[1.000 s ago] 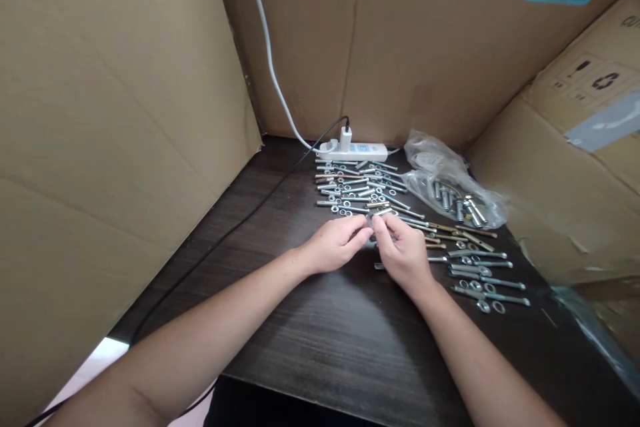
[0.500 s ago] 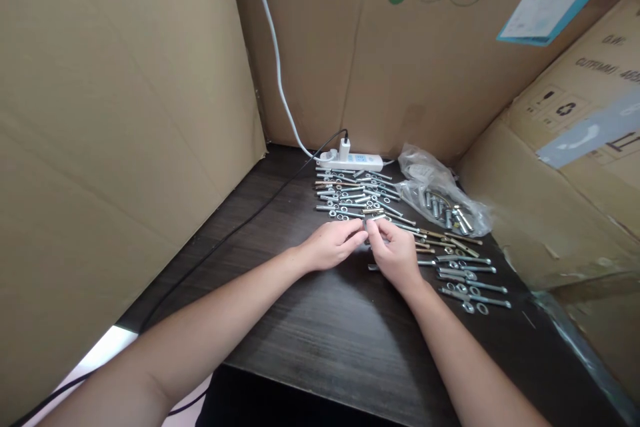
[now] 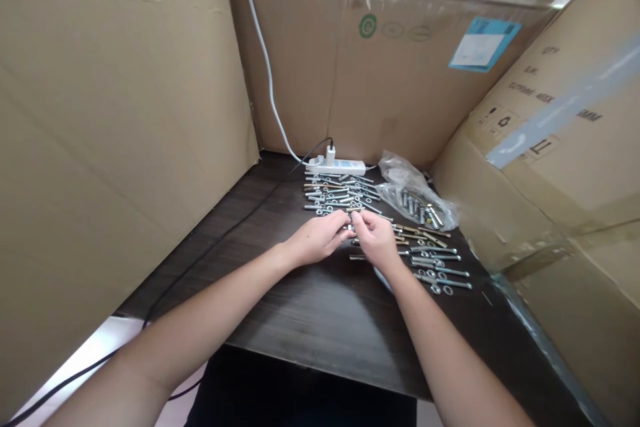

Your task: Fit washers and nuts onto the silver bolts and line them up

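Note:
My left hand (image 3: 316, 242) and my right hand (image 3: 376, 240) meet at the middle of a dark wooden table (image 3: 310, 320), fingertips pinched together over a small metal part that the fingers mostly hide. Rows of silver bolts with washers and nuts (image 3: 340, 192) lie just beyond my hands. More bolts (image 3: 437, 265) lie in a row to the right of my right hand. A few brass-coloured bolts (image 3: 425, 233) lie between the two groups.
A clear plastic bag of bolts (image 3: 415, 197) sits at the back right. A white power strip (image 3: 337, 164) with a white cable and a black cable lies against the back cardboard wall (image 3: 390, 73). Cardboard boxes enclose the table on the left (image 3: 115, 133) and right (image 3: 555, 167).
The camera has tilted up, so the table and hands appear smaller and lower. Both hands stay pinched together at the same spot by the bolts.

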Available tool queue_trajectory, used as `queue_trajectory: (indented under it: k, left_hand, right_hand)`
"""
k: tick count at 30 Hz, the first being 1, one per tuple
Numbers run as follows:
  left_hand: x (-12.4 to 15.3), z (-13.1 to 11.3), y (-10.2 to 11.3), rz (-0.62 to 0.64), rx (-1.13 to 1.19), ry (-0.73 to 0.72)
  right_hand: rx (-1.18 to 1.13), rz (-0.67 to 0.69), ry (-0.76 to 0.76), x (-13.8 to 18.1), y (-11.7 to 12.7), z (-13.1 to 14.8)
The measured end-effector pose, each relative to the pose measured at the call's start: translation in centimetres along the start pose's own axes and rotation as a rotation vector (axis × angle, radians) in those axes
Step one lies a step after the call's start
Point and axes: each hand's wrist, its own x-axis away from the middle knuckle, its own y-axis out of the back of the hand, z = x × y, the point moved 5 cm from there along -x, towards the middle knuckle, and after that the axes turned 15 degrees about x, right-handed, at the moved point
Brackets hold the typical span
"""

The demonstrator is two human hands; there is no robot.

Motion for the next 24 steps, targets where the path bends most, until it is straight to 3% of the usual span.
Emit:
queue_trajectory:
  k: [6, 11, 14, 19, 24]
  left_hand:
    - [0.0, 0.9, -0.4, -0.028, 0.014, 0.086]
    - [0.3, 1.0, -0.1, -0.063, 0.038, 0.136]
    - [0.3, 0.9, 0.2, -0.057, 0.036, 0.104]
    - [0.1, 1.1, 0.5, -0.049, 0.035, 0.073]
    - [0.2, 1.3, 0.2, 0.001, 0.079, 0.086]
  right_hand:
    - [0.104, 0.01, -0.008, 0.0, 0.2, -0.2]
    - [0.231, -0.017, -0.058, -0.8, 2.6, -0.3]
    - [0.373, -0.055, -0.167, -1.9, 5.2, -2.6]
    - [0.646, -0.127, -0.41, -2.2, 9.7, -9.1]
    - [0.816, -0.137, -0.52, -1.5, 10.7, -12.7]
